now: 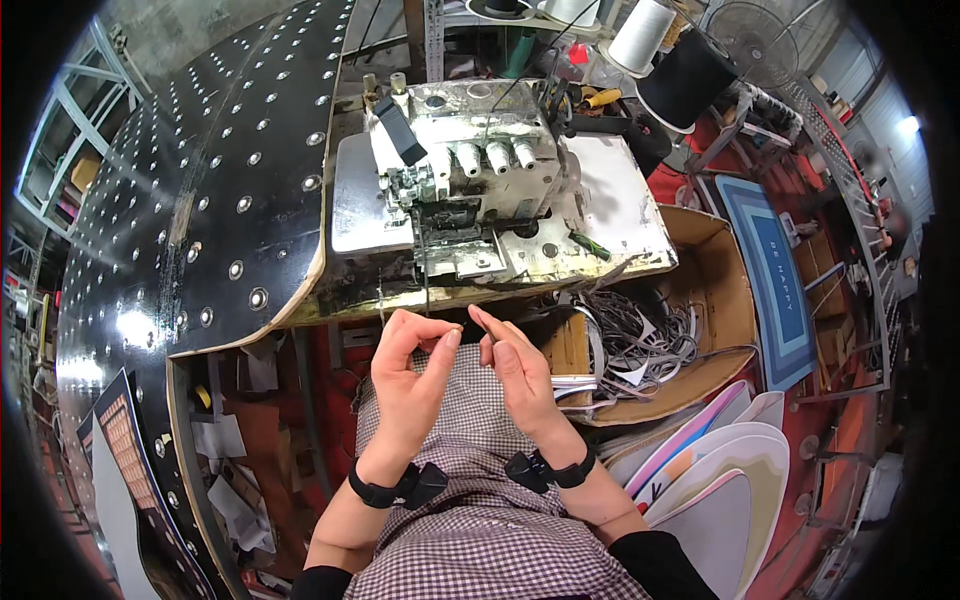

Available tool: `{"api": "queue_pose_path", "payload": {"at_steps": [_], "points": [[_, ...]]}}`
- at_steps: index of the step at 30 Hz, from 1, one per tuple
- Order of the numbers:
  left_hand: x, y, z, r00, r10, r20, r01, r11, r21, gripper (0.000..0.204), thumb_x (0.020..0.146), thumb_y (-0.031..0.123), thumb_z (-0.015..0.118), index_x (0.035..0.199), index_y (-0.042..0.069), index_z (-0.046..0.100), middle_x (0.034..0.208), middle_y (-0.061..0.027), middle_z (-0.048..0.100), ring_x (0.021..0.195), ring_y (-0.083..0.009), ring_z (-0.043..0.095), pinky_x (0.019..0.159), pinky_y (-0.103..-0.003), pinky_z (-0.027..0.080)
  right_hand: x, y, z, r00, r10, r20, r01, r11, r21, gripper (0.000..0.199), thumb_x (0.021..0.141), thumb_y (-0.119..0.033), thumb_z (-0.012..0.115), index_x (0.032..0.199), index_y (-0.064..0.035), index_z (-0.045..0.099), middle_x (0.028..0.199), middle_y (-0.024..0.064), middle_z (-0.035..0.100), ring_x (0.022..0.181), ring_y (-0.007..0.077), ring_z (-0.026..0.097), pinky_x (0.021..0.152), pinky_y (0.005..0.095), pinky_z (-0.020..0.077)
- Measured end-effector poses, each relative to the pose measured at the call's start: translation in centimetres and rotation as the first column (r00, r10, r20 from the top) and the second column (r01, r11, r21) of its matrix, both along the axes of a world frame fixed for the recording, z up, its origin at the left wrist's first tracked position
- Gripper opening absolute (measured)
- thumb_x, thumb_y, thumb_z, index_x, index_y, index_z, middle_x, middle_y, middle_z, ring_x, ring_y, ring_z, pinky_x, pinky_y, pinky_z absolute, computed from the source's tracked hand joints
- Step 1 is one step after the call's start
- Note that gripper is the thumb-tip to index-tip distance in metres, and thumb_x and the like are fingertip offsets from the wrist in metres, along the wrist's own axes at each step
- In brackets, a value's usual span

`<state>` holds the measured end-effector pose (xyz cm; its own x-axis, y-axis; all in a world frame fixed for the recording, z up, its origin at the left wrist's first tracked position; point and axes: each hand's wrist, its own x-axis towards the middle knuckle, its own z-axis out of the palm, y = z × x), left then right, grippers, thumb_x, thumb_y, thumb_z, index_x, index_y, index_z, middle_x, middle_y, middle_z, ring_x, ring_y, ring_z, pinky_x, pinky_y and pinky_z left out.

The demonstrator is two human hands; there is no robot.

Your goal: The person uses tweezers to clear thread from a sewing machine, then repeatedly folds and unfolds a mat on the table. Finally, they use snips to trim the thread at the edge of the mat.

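Observation:
My left hand (415, 375) and my right hand (518, 380) are raised above my lap, in front of a sewing machine (490, 150). The thumb and forefinger of the left are pinched together; whatever is between them is too small to name. A thin dark object (488, 335) shows between the right hand's thumb and fingers, its kind unclear. A small gap separates the two sets of fingertips. The machine, an overlock type with a row of white tension knobs, sits on a worn white tabletop (610, 185). Each wrist wears a black strap.
A black studded table (240, 190) curves along the left. Right of my hands, a cardboard box (725, 345) holds tangled grey strips (650, 340). Rounded mats (740, 470) lean below it, and a blue mat (765, 280) stands beyond. A green-handled tool (590, 245) lies by the machine; thread cones (640, 40) stand behind.

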<state>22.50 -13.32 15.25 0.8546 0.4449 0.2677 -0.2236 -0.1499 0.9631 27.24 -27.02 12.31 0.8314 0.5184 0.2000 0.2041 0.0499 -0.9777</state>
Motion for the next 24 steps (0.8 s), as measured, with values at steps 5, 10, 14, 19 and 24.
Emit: {"api": "queue_pose_path", "payload": {"at_steps": [5,10,14,19,24], "points": [[-0.1,-0.4,0.2,1.0,-0.028,0.014,0.027,0.999,0.044,0.005,0.079,0.001,0.063,0.083,0.002,0.062,0.078,-0.0019,0.049,0.073,-0.0107,0.046,0.066,-0.023,0.039,-0.5,0.1,-0.2,0.99,-0.004,-0.141,0.025,0.988,0.151,0.032,0.092,-0.018,0.05,0.117,0.0013,0.049,0.097,0.0069,0.057,0.084,0.0121,0.053,0.077,0.0256,0.0436],[0.0,-0.7,0.3,0.999,-0.046,0.011,0.046,0.998,0.043,0.004,0.078,0.001,0.063,0.082,0.002,0.061,0.078,-0.0021,0.048,0.073,-0.011,0.046,0.066,-0.023,0.039,-0.5,-0.1,0.7,0.985,0.006,-0.171,0.024,0.985,0.171,0.026,0.09,-0.016,0.053,0.11,0.001,0.051,0.098,0.0068,0.058,0.089,0.0108,0.053,0.081,0.0247,0.0428],[0.1,-0.9,0.3,0.998,-0.061,0.014,0.061,0.997,0.039,0.004,0.078,0.0,0.062,0.082,0.001,0.061,0.078,-0.0022,0.048,0.073,-0.0111,0.046,0.067,-0.023,0.039,-0.5,-0.4,0.9,0.978,0.023,-0.21,0.025,0.974,0.225,0.024,0.091,-0.014,0.054,0.109,0.0006,0.051,0.098,0.0051,0.058,0.089,0.0094,0.052,0.081,0.0239,0.042],[0.1,-1.2,0.4,0.997,-0.078,0.002,0.078,0.996,0.037,0.004,0.078,0.0,0.062,0.082,0.001,0.06,0.078,-0.0022,0.048,0.074,-0.0112,0.046,0.067,-0.023,0.038,-0.5,-0.7,1.0,0.969,0.029,-0.247,0.033,0.97,0.242,0.022,0.091,-0.013,0.054,0.108,0.0003,0.051,0.096,0.0026,0.057,0.087,0.0072,0.051,0.079,0.0223,0.042],[0.3,-1.4,0.3,0.996,-0.088,-0.003,0.088,0.994,0.066,0.004,0.078,0.0,0.061,0.082,0.001,0.061,0.078,-0.0021,0.047,0.073,-0.011,0.046,0.067,-0.023,0.039,-0.5,-1.0,0.5,0.963,0.024,-0.267,0.044,0.969,0.244,0.02,0.091,-0.012,0.054,0.106,0.0,0.053,0.094,0.0014,0.056,0.084,0.0062,0.051,0.077,0.0214,0.0421]]}}
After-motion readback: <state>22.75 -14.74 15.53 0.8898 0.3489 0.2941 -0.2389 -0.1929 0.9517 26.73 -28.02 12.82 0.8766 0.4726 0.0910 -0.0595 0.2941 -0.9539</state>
